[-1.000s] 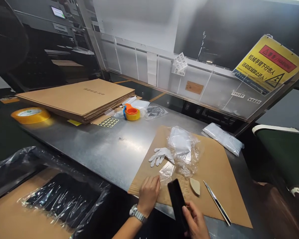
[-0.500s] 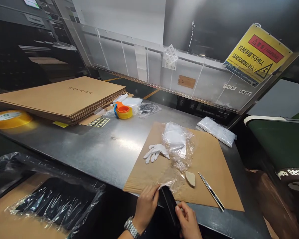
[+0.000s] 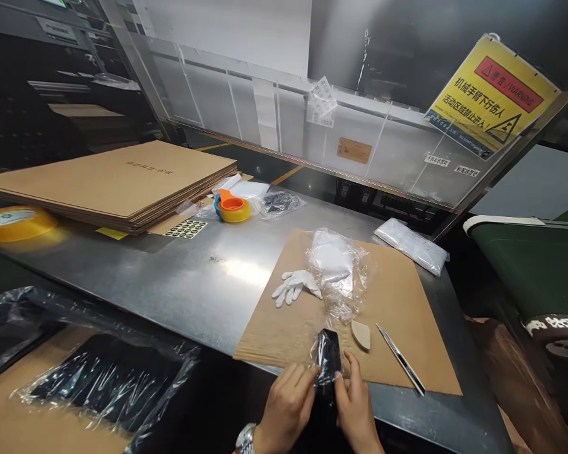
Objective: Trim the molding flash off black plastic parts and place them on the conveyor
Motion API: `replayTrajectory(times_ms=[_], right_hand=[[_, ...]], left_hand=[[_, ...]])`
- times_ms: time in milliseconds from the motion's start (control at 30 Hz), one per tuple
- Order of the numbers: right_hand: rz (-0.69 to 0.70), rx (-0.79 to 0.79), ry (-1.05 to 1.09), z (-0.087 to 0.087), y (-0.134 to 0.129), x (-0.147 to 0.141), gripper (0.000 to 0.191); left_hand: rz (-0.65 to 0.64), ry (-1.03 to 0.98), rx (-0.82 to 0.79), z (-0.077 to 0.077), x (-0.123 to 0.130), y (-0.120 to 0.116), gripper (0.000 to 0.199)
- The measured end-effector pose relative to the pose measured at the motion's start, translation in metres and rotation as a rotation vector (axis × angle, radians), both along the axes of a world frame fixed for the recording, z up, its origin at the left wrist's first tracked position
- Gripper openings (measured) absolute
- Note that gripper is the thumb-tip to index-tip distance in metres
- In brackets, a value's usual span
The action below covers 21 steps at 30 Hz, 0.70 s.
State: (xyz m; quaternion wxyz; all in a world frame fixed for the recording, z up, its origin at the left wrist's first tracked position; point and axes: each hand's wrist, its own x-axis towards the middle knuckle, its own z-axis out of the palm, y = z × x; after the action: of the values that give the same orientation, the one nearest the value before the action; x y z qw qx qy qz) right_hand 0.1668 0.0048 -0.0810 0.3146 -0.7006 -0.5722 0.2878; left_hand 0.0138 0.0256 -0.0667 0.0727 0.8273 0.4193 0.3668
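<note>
A black oblong part (image 3: pixel 329 353) is partly covered by a clear plastic bag (image 3: pixel 313 356) at the table's front edge. My left hand (image 3: pixel 288 400) grips it from the left, fingers curled on the plastic. From the other side my right hand (image 3: pixel 355 400) holds the part, thumb on top and fingers along its edge. Beyond my hands, a white glove (image 3: pixel 296 287) and crumpled clear plastic (image 3: pixel 338 268) lie on a cardboard sheet (image 3: pixel 397 296). A beige wedge-shaped piece (image 3: pixel 360 336) and a utility knife (image 3: pixel 400 359) lie to the right.
Stacked flat cardboard (image 3: pixel 118 180) sits at the back left, by a yellow tape roll (image 3: pixel 16 224) and a tape dispenser (image 3: pixel 231 205). A white packet (image 3: pixel 411 246) lies at the right. A plastic-lined box (image 3: pixel 99 378) stands front left; a green conveyor (image 3: pixel 530 271) is at right.
The black part has swung more upright and forward over the cardboard, and the plastic now wraps around it. Both hands have shifted their grip; the left hand has moved slightly lower.
</note>
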Motion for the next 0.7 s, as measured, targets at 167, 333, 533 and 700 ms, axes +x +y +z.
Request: replayTrajectory(times_ms=[167,333,533,700], right_hand=[[0.195,0.134,-0.441,0.032,0.014,-0.006,0.035],[0.518,0.124,-0.608,0.082,0.043,-0.008,0.031],[0.782,0.196,-0.355,0.135,0.078,-0.040,0.023],[0.850,0.289,-0.157,0.150,0.083,-0.103,0.020]], left_hand=[[-0.015,-0.040,-0.055,0.016,-0.005,-0.001,0.023],[0.113,-0.256,-0.482,0.047,-0.029,0.018,0.022],[0.163,-1.043,-0.849,0.067,-0.068,0.023,0.020],[0.390,-1.795,-0.844,0.028,-0.089,0.014,0.025]])
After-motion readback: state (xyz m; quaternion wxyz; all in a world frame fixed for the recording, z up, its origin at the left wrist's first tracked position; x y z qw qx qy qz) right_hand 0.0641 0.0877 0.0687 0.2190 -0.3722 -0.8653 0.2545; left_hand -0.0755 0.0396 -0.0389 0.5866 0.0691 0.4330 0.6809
